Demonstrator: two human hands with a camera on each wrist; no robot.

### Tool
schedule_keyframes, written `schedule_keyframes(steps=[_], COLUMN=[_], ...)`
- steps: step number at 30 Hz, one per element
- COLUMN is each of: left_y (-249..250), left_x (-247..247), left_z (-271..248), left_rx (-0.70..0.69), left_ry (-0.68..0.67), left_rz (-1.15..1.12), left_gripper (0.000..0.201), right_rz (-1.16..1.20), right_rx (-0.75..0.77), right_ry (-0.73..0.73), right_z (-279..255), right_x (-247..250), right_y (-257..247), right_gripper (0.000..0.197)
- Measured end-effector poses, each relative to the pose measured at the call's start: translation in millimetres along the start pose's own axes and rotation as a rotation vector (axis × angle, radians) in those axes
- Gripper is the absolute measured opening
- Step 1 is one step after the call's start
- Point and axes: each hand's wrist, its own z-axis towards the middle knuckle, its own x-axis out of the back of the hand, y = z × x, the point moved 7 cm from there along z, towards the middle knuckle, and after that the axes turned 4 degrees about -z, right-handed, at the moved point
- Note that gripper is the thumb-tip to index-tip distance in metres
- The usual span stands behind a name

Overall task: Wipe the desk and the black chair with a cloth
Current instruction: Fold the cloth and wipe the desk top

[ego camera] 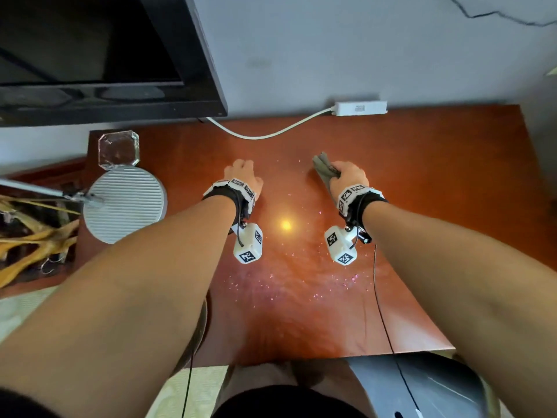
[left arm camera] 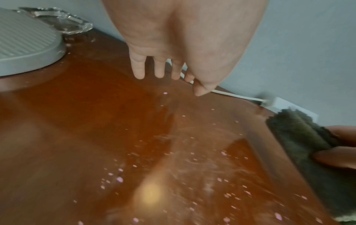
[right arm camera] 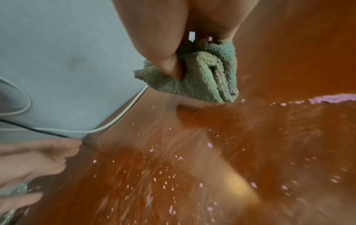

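Near edge first: pinkish specks (ego camera: 343, 280) litter the reddish wood table (ego camera: 452, 182) at lower centre of the head view, w/ smear marks round the lamp glare, so this strip likely needs the most passes. The black chair (ego camera: 422, 387) shows at bottom right, by the table's near edge; prob. not yet wiped.

Mid frame: left hand (ego camera: 245, 176) is over the table, fingers (left arm camera: 139, 68) straight and relaxed, holding nothing; contact w/ the wood can't be told. Right hand (ego camera: 348, 176) clenches a folded grey-green cloth (ego camera: 324, 168), thumb pinching the folds, cloth edge at or just above the table.

Tip for the wipe: flatten the cloth more, pull specks toward one spot rather than scattering them, overlap strokes.

Far side: white cable (ego camera: 271, 132) and white adapter box (ego camera: 360, 107) lie along the wall, top centre; go gently there, don't snag the cable. At mid left, the ribbed grey round base (ego camera: 126, 203) and glass ashtray (ego camera: 118, 149) need wiping round or lifting.
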Motion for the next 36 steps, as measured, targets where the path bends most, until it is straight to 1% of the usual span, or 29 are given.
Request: schedule_keyframes(steps=[3, 5, 8, 10, 12, 14, 17, 20, 23, 27, 31, 33, 34, 36], left_y=[-31, -52, -75, -86, -96, -104, -110, -114, -118, -119, -118, -118, -118, -117], left_x=[-2, -5, -10, -13, -19, -27, -33, -32, -34, -34, -34, -34, -33, -31], left_z=[14, 23, 32, 34, 37, 39, 40, 42, 44, 48, 48, 48, 48, 46], left_rx=[0.045, 0.082, 0.131, 0.143, 0.149, 0.141, 0.114, 0.091, 0.088, 0.081, 0.074, 0.066, 0.059, 0.05], left_ry=[0.011, -0.015, -0.072, -0.095, -0.138, -0.179, -0.238, -0.281, -0.288, -0.305, -0.308, -0.308, -0.307, -0.303], left_rz=[-0.013, -0.013, -0.005, -0.009, -0.004, 0.014, 0.058, 0.075, 0.091, 0.094, 0.092, 0.082, 0.076, 0.06], left_gripper=[0.053, 0.061, 0.074, 0.078, 0.08, 0.083, 0.092, 0.097, 0.1, 0.103, 0.103, 0.103, 0.103, 0.103], right_rz=[-0.011, -0.033, -0.063, -0.087, -0.113, -0.144, -0.253, -0.292, -0.314, -0.439, -0.502, -0.43, -0.36, -0.212], right_rx=[-0.022, -0.059, -0.134, -0.166, -0.177, -0.171, -0.076, 0.027, 0.137, 0.297, 0.339, 0.306, 0.275, 0.219], right_ry=[0.061, 0.074, 0.066, 0.027, 0.006, 0.028, 0.016, -0.029, -0.138, -0.255, -0.332, -0.284, -0.212, -0.007], right_z=[19, 33, 51, 59, 64, 63, 58, 56, 46, 25, 18, 19, 21, 27], right_x=[-4, -8, -18, -28, -40, -49, -61, -70, -86, -106, -116, -113, -106, -86], right_y=[-9, -15, -23, -28, -34, -39, -51, -69, -90, -100, -98, -100, -101, -102], right_gripper=[0.034, 0.036, 0.048, 0.054, 0.057, 0.056, 0.054, 0.055, 0.05, 0.046, 0.04, 0.035, 0.031, 0.03])
